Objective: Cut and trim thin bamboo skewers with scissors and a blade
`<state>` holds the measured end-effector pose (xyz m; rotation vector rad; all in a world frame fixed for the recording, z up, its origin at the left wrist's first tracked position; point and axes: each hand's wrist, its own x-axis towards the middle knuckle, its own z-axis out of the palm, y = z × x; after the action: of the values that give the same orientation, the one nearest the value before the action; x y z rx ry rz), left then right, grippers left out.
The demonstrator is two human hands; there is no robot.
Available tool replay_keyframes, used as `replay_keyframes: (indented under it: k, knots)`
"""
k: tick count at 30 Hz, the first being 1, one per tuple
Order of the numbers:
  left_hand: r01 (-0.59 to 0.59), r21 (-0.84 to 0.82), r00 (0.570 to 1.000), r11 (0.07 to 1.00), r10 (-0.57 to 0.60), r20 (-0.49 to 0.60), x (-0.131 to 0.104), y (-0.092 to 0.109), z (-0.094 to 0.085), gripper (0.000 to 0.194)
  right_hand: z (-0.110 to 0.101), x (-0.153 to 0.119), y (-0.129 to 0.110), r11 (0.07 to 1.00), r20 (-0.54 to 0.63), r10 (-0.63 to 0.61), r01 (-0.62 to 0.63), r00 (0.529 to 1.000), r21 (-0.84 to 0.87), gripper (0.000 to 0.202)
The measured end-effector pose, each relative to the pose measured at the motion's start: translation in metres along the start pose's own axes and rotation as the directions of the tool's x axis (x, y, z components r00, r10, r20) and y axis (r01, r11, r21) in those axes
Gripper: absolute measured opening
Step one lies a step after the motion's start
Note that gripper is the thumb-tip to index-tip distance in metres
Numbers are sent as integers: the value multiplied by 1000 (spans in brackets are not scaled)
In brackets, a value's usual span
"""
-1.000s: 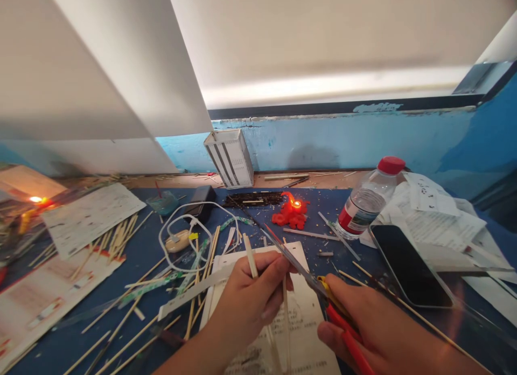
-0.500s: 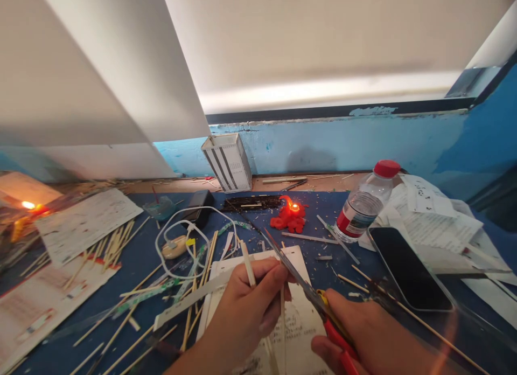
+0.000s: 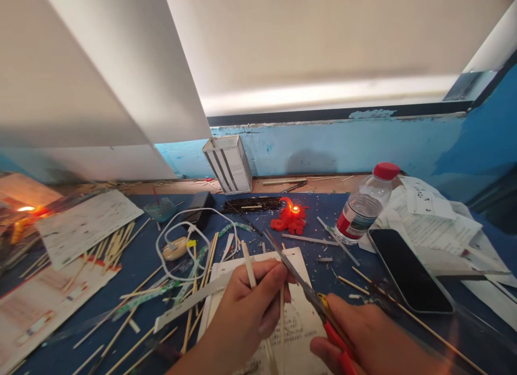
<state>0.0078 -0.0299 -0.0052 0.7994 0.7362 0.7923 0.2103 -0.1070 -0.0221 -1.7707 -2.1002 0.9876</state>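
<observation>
My left hand [image 3: 256, 299] is closed around a pale wooden stick [image 3: 249, 264], which points up and away from me. A thinner stick [image 3: 283, 324] hangs below its fingertips. In my right hand [image 3: 363, 326] is a pair of scissors [image 3: 301, 282] with red and yellow handles. Their blades slant up to the left, right beside my left fingertips, and look nearly closed together. Whether they grip the thin stick between them is hard to make out. Under both hands lies a notebook [image 3: 299, 259] with handwriting.
Beyond the hands a candle [image 3: 295, 209] burns on a red lump [image 3: 287, 223]. To the right stand a water bottle [image 3: 359, 208], a phone [image 3: 410, 272] and papers [image 3: 440, 224]. Loose sticks [image 3: 117, 332], a white cable [image 3: 159, 237] and a white box [image 3: 229, 167] are to the left and behind.
The view has tilted very slightly, so things sit a few pixels lower. Both hands, the stick and the scissors keep almost the same pose.
</observation>
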Motion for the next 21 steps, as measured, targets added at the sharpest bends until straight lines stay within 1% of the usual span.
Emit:
replay_keyframes:
  k: [2, 5, 8, 11, 14, 18, 21]
  knots:
    - [-13, -7, 1000, 1000, 13, 22, -1, 1, 1, 38, 0, 0, 0, 1000, -38, -19, 19, 999, -13, 46]
    - [-33, -37, 996, 999, 36, 78, -3, 0, 3, 34, -7, -2, -3, 996, -98, -69, 74, 993, 52, 45]
    - [-61, -43, 991, 997, 66, 115, -3, -1, 4, 29, -18, -3, -5, 986, -183, -51, 79, 982, 147, 50]
    - [-116, -21, 986, 993, 118, 120, -4, -1, 4, 28, -24, 0, -4, 971, -206, -51, 96, 977, 218, 52]
    - [-140, -7, 980, 990, 139, 143, -5, -2, 5, 28, -20, 3, 2, 962, -201, -75, 123, 977, 243, 49]
    - [-142, -19, 979, 990, 143, 144, -5, -2, 4, 26, -13, 5, 8, 963, -259, -103, 161, 960, 214, 47]
    - [-138, -41, 979, 990, 142, 145, -5, -2, 3, 24, -14, 4, 6, 960, -295, -130, 195, 947, 202, 49]
